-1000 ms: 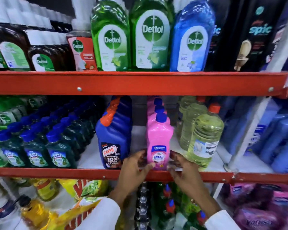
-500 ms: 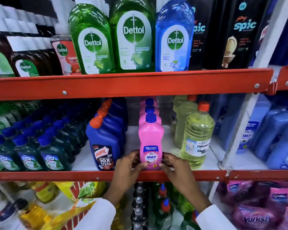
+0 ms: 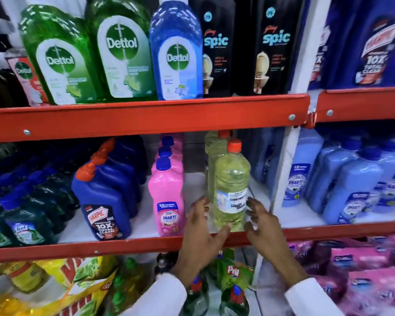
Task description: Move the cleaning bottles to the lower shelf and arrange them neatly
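A pale yellow bottle (image 3: 232, 179) with an orange cap stands at the front of the middle shelf (image 3: 132, 246), heading a short row of like bottles. My left hand (image 3: 202, 231) is spread just left of its base and my right hand (image 3: 263, 224) just right of it, fingers apart; neither clearly grips it. To the left stands a row of pink Shakti bottles (image 3: 167, 197) with blue caps, apart from both hands. Further left are blue Harpic bottles (image 3: 103, 201) with orange caps.
The upper shelf holds green Dettol bottles (image 3: 62, 55), a blue Dettol bottle (image 3: 176, 53) and black Spic bottles (image 3: 271, 46). A white upright post (image 3: 285, 169) separates pale blue Shakti bottles (image 3: 351, 185) at right. Dark green bottles (image 3: 23, 215) fill the left. Pouches and bottles sit below.
Both hands left the front pink Shakti bottle and moved right to either side of the yellow bottle. The view shifted right.
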The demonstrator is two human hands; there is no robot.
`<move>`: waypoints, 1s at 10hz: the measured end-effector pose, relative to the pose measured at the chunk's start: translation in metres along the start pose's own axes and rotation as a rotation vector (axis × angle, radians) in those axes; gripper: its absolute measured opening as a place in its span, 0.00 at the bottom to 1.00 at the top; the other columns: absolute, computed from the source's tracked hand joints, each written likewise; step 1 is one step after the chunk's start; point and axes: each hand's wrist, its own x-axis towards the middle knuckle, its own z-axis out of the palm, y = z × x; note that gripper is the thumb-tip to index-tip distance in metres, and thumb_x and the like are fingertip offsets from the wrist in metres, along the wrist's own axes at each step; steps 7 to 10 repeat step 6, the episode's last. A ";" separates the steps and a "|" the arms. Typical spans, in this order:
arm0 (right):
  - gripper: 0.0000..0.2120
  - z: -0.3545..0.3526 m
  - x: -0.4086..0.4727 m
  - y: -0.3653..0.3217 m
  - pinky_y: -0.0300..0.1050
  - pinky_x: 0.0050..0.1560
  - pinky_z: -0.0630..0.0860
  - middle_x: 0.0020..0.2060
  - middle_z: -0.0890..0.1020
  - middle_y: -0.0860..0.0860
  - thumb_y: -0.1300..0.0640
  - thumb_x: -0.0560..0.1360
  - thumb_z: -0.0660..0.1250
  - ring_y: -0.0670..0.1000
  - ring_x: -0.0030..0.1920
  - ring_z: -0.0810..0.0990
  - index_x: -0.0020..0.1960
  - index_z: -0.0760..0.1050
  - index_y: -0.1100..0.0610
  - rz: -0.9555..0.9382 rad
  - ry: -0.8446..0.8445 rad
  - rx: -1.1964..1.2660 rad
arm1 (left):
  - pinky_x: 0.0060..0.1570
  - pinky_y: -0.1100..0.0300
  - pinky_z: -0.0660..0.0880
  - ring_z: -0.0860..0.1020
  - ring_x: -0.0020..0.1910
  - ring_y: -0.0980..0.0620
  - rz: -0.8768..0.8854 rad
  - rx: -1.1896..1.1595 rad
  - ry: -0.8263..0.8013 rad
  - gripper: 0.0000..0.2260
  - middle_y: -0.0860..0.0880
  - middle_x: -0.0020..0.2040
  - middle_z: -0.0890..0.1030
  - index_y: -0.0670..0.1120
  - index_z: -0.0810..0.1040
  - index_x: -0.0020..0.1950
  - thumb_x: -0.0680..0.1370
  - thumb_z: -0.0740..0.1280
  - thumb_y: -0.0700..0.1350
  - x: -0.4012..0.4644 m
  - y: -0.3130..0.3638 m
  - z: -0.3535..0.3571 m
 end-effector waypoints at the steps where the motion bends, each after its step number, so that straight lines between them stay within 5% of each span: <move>1: 0.34 0.002 0.006 0.004 0.36 0.59 0.76 0.60 0.84 0.54 0.69 0.70 0.65 0.53 0.59 0.83 0.75 0.65 0.57 -0.042 -0.101 -0.044 | 0.66 0.52 0.79 0.81 0.63 0.58 -0.148 -0.035 -0.102 0.31 0.56 0.65 0.81 0.68 0.70 0.67 0.66 0.77 0.60 0.024 -0.004 0.012; 3: 0.32 0.003 0.011 0.014 0.49 0.54 0.82 0.54 0.86 0.53 0.62 0.70 0.63 0.53 0.52 0.85 0.74 0.67 0.52 -0.047 -0.111 -0.020 | 0.59 0.53 0.83 0.84 0.55 0.60 -0.194 -0.040 -0.088 0.33 0.56 0.59 0.85 0.55 0.73 0.69 0.66 0.78 0.59 0.028 -0.008 0.020; 5: 0.31 0.006 0.011 0.020 0.50 0.51 0.83 0.53 0.86 0.52 0.60 0.70 0.64 0.52 0.50 0.85 0.73 0.68 0.50 -0.057 -0.126 0.009 | 0.52 0.78 0.74 0.82 0.56 0.61 -0.171 0.018 -0.085 0.30 0.54 0.61 0.85 0.52 0.74 0.69 0.70 0.79 0.55 0.026 -0.001 0.017; 6: 0.28 0.002 0.007 0.024 0.39 0.56 0.81 0.55 0.86 0.51 0.62 0.72 0.66 0.49 0.54 0.86 0.71 0.72 0.51 -0.028 -0.044 0.090 | 0.51 0.81 0.70 0.83 0.59 0.56 -0.195 0.057 -0.047 0.29 0.52 0.63 0.85 0.49 0.75 0.70 0.71 0.79 0.52 0.023 0.011 0.015; 10: 0.28 0.002 0.007 0.024 0.39 0.56 0.81 0.55 0.86 0.51 0.62 0.72 0.66 0.49 0.54 0.86 0.71 0.72 0.51 -0.028 -0.044 0.090 | 0.51 0.81 0.70 0.83 0.59 0.56 -0.195 0.057 -0.047 0.29 0.52 0.63 0.85 0.49 0.75 0.70 0.71 0.79 0.52 0.023 0.011 0.015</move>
